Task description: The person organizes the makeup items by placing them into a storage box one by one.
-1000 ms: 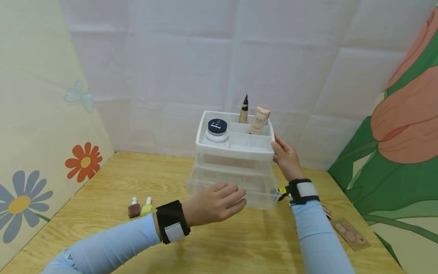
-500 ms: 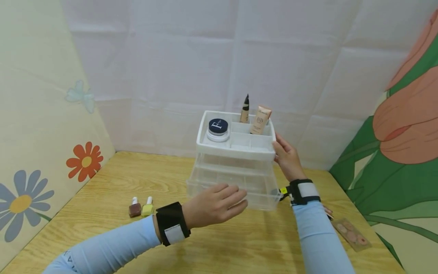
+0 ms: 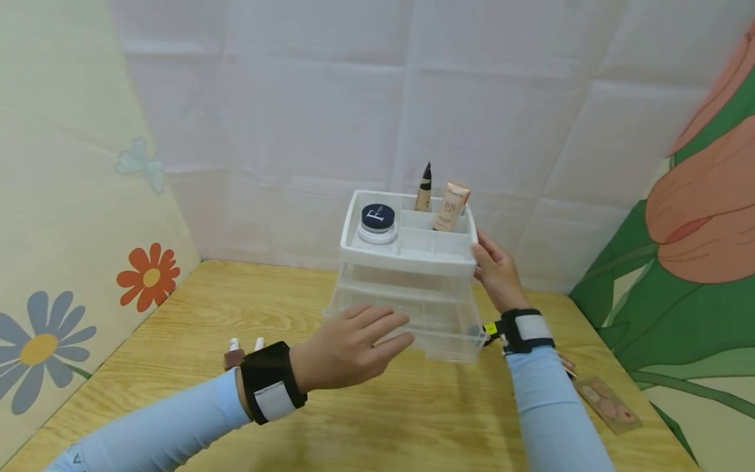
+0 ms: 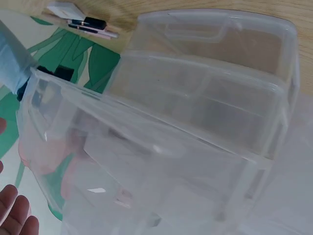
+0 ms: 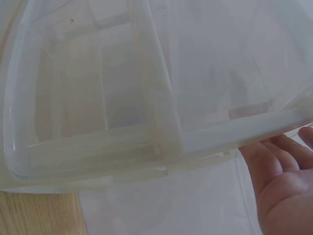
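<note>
A makeup organizer (image 3: 407, 262) with a white top tray and clear drawers stands on the table. Its lower clear drawer (image 3: 451, 341) juts out toward the front. My right hand (image 3: 498, 275) grips the organizer's right side near the tray, thumb toward the front; the right wrist view shows fingers against the clear side wall. In front of the drawer, my left hand (image 3: 354, 347) hovers with loosely extended fingers and holds nothing. A dark-lidded jar (image 3: 378, 223), a BB cream tube (image 3: 451, 206) and a beige tube with a pointed black top (image 3: 424, 190) sit in the tray.
At the left stands a dark red nail polish bottle (image 3: 233, 356); a second one shows only its white cap (image 3: 259, 343) behind my left wrist. A flat makeup palette (image 3: 607, 403) lies at the right. Slim dark and pink sticks (image 4: 93, 28) appear in the left wrist view.
My left hand has drawn back to the left, away from the drawer front, and its wrist now covers most of one nail polish bottle. The right hand keeps its place on the organizer.
</note>
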### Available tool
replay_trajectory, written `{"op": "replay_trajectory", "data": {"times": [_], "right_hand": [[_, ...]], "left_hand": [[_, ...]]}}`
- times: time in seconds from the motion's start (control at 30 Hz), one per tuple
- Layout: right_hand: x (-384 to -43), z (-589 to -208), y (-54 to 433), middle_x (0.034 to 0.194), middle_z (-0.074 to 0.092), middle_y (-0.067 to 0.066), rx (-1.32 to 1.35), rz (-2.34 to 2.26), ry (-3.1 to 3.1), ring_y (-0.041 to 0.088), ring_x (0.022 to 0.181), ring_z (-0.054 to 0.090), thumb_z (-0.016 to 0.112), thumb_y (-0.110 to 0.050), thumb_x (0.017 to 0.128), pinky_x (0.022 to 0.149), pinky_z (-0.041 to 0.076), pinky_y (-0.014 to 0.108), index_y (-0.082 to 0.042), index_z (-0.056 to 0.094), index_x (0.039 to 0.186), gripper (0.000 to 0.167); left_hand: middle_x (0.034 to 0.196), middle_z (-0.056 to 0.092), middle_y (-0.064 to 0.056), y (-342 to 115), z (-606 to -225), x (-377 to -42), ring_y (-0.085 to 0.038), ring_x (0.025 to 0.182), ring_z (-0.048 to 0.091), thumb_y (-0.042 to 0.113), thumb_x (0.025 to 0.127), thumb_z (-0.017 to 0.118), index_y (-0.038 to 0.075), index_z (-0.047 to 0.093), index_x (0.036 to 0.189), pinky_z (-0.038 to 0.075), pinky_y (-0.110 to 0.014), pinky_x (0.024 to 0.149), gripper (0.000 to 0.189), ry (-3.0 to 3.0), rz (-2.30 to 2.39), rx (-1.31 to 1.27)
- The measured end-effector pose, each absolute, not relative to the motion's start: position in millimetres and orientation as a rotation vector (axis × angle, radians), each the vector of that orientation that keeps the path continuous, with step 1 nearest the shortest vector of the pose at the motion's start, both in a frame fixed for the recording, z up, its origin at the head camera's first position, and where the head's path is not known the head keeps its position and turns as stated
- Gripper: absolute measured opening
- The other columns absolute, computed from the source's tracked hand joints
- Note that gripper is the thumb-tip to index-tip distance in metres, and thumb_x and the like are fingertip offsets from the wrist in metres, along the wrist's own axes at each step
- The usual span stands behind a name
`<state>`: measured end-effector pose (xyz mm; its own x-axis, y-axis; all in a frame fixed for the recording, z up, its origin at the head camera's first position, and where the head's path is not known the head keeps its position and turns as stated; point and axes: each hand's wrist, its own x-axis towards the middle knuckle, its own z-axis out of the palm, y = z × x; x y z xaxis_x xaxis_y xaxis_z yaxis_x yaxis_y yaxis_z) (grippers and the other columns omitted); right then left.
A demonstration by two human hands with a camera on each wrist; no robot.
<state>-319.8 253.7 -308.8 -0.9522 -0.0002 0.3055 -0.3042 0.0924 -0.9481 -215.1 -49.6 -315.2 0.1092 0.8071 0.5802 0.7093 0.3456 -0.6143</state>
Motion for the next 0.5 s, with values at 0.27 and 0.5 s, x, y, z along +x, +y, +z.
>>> {"op": "replay_trajectory", "data": {"times": [0.27, 0.5], "right_hand": [[-320.0, -308.7, 254.3, 0.157, 0.026, 0.010, 0.330, 1.956, -2.133, 0.022, 0.126, 0.045, 0.051, -0.038, 0.100, 0.084, 0.049, 0.017, -0.018, 0.030, 0.153, 0.061], [-321.0, -308.7, 255.1, 0.157, 0.027, 0.011, 0.331, 1.934, -2.157, 0.022, 0.126, 0.045, 0.050, -0.041, 0.100, 0.084, 0.049, 0.017, -0.017, 0.029, 0.154, 0.063]], "left_hand": [[0.116, 0.061, -0.014, -84.2, -303.4, -219.2, -0.028, 0.103, 0.059, 0.026, 0.072, 0.082, 0.007, 0.063, 0.113, 0.051, -0.037, 0.088, 0.050, -1.709, -0.065, -1.399], [0.116, 0.058, -0.018, -127.0, -299.1, -235.2, -0.031, 0.099, 0.059, 0.025, 0.076, 0.079, 0.003, 0.059, 0.118, 0.053, -0.044, 0.079, 0.051, -1.880, -0.311, -1.336]]}}
